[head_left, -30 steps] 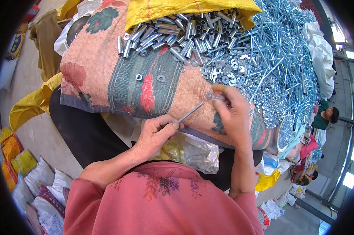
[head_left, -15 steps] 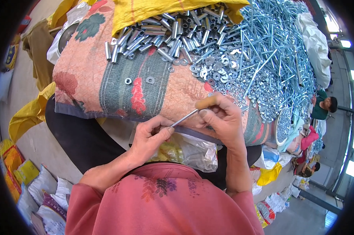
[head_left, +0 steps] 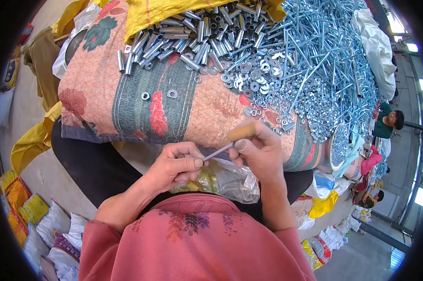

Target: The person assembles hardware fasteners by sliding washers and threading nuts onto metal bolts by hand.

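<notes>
Between my hands runs a thin metal rod (head_left: 218,152), slanting up to the right. My left hand (head_left: 176,165) pinches its lower end between thumb and fingers. At the upper end, my right hand (head_left: 262,152) closes its thumb and fingers around the rod. A tan finger cover (head_left: 242,132) sits on the right index finger. Whether anything small sits on the rod's end under the fingers is hidden. Just beyond the hands lies a floral quilted cover (head_left: 211,122), with a nut (head_left: 145,96) and a washer (head_left: 172,93) apart from the heaps.
Metal sleeves (head_left: 206,44), washers (head_left: 256,77), small nuts (head_left: 314,103) and long thin rods (head_left: 328,51) are heaped on the cover. A yellow woven sack (head_left: 169,8) overlaps the sleeves. Clear plastic bags (head_left: 230,182) lie by my lap. Another person (head_left: 387,122) is at the far right.
Both hands have come slightly nearer my body with the rod, which tilts a little flatter. The fingers of my left hand have shifted along its lower end. The whole view has shifted slightly.
</notes>
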The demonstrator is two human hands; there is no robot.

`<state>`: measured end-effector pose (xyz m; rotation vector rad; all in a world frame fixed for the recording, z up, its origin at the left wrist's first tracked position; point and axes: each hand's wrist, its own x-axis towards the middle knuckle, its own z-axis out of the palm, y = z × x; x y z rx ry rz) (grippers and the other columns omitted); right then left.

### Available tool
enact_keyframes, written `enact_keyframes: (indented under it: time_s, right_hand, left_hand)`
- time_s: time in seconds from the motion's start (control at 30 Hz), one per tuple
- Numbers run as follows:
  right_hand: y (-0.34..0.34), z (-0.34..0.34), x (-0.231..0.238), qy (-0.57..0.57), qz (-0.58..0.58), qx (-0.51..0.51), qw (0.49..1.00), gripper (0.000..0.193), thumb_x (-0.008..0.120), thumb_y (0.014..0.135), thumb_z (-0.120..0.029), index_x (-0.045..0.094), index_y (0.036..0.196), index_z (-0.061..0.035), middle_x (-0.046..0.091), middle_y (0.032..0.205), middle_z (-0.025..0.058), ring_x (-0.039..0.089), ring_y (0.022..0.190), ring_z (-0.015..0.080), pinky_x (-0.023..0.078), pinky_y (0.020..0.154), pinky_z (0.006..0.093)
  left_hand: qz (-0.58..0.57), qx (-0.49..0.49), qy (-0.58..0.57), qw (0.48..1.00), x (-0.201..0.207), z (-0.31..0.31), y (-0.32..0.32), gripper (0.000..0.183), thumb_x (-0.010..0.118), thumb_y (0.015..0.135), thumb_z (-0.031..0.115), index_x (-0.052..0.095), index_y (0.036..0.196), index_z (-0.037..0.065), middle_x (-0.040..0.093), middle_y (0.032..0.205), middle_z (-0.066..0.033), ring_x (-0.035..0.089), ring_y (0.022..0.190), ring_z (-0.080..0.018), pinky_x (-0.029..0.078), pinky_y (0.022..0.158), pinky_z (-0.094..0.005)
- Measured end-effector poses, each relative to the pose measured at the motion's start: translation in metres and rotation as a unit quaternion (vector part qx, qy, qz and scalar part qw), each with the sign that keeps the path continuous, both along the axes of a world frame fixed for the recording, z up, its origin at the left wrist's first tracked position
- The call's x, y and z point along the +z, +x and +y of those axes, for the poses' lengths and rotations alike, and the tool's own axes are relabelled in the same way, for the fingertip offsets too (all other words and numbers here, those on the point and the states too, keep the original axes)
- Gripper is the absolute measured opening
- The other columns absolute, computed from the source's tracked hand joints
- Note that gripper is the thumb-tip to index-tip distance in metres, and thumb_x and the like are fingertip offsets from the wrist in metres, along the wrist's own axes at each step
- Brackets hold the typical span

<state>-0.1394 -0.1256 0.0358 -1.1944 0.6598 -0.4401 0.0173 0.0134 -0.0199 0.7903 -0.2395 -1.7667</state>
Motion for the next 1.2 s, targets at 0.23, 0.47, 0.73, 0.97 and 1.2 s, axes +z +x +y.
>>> enact_keyframes:
  time_s: [0.23, 0.47, 0.73, 0.97, 1.2]
  right_hand:
    - [-0.007, 0.008, 0.004, 0.062, -0.067, -0.007, 0.996, 0.014, 0.056, 0.085, 0.001, 0.060, 0.097, 0.0073, 0.053, 0.082, 0.0068, 0.056, 0.062, 0.0099, 0.043, 0.046, 0.0187]
    - [-0.007, 0.022, -0.005, -0.006, -0.034, -0.073, 0.997, 0.018, 0.060, 0.084, -0.002, 0.060, 0.100, 0.0059, 0.052, 0.086, 0.0061, 0.056, 0.064, 0.0088, 0.045, 0.049, 0.0194]
    - [-0.035, 0.005, 0.008, -0.130, 0.091, -0.128, 0.979, 0.033, 0.064, 0.075, 0.003, 0.060, 0.107, -0.0023, 0.055, 0.086, 0.0016, 0.056, 0.077, 0.0091, 0.047, 0.067, 0.0215]
    - [-0.094, -0.088, -0.009, -0.596, 0.455, -0.190, 0.634, 0.016, 0.061, 0.078, -0.006, 0.061, 0.093, 0.0000, 0.055, 0.079, 0.0095, 0.054, 0.064, 0.0170, 0.045, 0.062, 0.0303]
    - [-0.091, -0.071, 0.010, -0.516, 0.438, -0.214, 0.704, 0.010, 0.058, 0.079, -0.003, 0.058, 0.088, 0.0007, 0.057, 0.077, 0.0080, 0.054, 0.063, 0.0153, 0.044, 0.059, 0.0283]
  left_hand:
    - [0.002, -0.010, -0.037, 0.999, -0.003, -0.004, -0.004, 0.014, 0.061, 0.085, 0.014, 0.059, 0.085, 0.000, 0.054, 0.059, -0.0060, 0.033, 0.041, -0.0033, 0.020, 0.037, -0.0182]
    - [0.171, -0.028, 0.000, 0.985, -0.005, -0.005, -0.010, 0.011, 0.060, 0.085, 0.011, 0.057, 0.088, 0.000, 0.055, 0.060, -0.0065, 0.032, 0.040, -0.0038, 0.021, 0.037, -0.0190]
    - [0.007, 0.015, -0.045, 0.999, -0.003, -0.001, -0.011, 0.008, 0.060, 0.085, 0.008, 0.055, 0.082, 0.002, 0.051, 0.057, -0.0064, 0.033, 0.040, -0.0052, 0.021, 0.038, -0.0203]
    - [-0.032, -0.012, -0.040, 0.999, -0.004, -0.003, -0.018, 0.009, 0.060, 0.085, 0.011, 0.056, 0.082, 0.003, 0.055, 0.060, -0.0051, 0.035, 0.042, -0.0032, 0.023, 0.038, -0.0193]
    - [-0.089, -0.023, -0.017, 0.996, -0.005, -0.009, -0.020, 0.011, 0.060, 0.085, 0.013, 0.057, 0.081, 0.004, 0.054, 0.058, -0.0004, 0.038, 0.044, -0.0010, 0.026, 0.040, -0.0179]
